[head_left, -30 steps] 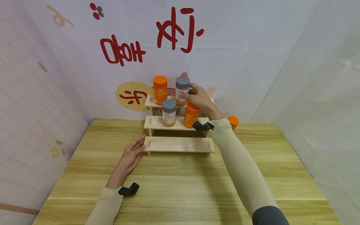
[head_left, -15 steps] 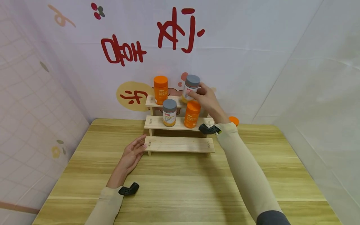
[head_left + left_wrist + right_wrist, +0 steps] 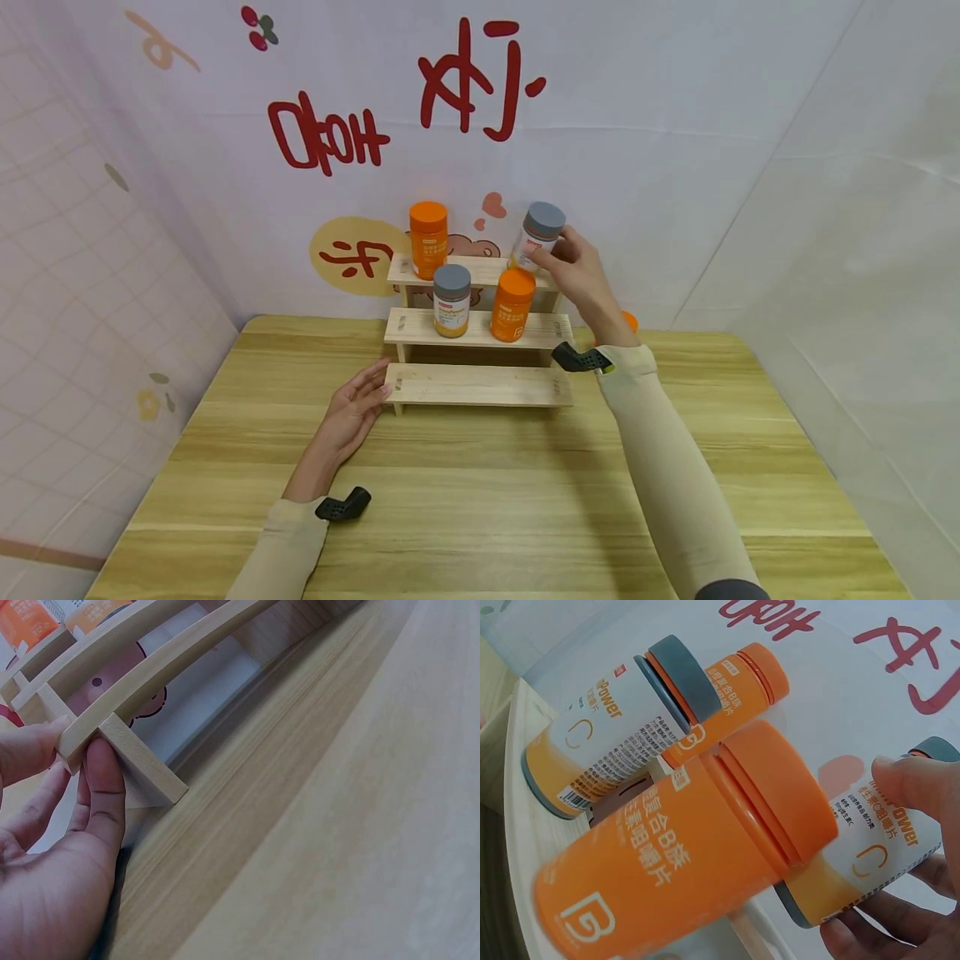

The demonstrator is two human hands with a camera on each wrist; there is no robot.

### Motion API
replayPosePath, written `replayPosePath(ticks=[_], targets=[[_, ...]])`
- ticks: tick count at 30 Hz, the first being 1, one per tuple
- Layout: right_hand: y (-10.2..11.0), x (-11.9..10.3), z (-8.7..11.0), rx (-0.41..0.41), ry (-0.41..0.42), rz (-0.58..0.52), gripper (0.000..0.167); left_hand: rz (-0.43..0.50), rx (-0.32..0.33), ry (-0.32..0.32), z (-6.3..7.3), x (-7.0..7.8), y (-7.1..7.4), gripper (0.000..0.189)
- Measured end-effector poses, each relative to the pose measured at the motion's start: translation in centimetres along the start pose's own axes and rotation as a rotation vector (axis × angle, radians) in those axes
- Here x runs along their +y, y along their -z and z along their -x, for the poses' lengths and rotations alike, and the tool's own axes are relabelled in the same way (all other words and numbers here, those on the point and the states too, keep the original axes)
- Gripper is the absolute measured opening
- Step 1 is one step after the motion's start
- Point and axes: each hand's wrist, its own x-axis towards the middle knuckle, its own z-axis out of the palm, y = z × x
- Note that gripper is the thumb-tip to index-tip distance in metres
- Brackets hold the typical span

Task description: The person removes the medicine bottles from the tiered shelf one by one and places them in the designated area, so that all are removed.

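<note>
My right hand [image 3: 581, 271] grips a grey-capped white and yellow pill bottle [image 3: 536, 237], tilted, at the right end of the top step. In the right wrist view, thumb and fingers wrap that bottle [image 3: 877, 840]. My left hand [image 3: 358, 408] pinches the left end of the lowest step of a three-step wooden rack [image 3: 480, 385]; the left wrist view shows the thumb above the board [image 3: 142, 675] and fingers below. An orange bottle [image 3: 428, 242] stands at the top step's left. On the middle step stand a grey-capped bottle [image 3: 452, 302] and an orange bottle [image 3: 513, 307].
Another orange cap [image 3: 630, 320] shows behind my right wrist, mostly hidden. The rack stands on a wood-grain table [image 3: 465, 500], close to a white printed backdrop [image 3: 637, 167]. A pale side wall [image 3: 862, 292] rises on the right.
My right hand has carried the grey-capped bottle rightward along the top step, away from the orange bottle there, and it now leans. My left hand stays on the rack.
</note>
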Motion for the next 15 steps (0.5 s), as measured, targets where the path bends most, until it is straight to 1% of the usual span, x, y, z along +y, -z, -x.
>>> replayPosePath(ticks=[10, 15], targets=[[1.5, 0.7, 1.9, 0.044, 0.019, -0.032, 0.053, 0.014, 0.011, 0.014, 0.1, 0.0, 0.0, 0.067], [2.4, 1.4, 2.8, 0.062, 0.020, -0.020, 0.054, 0.006, 0.005, 0.001, 0.0, -0.1, 0.0, 0.067]])
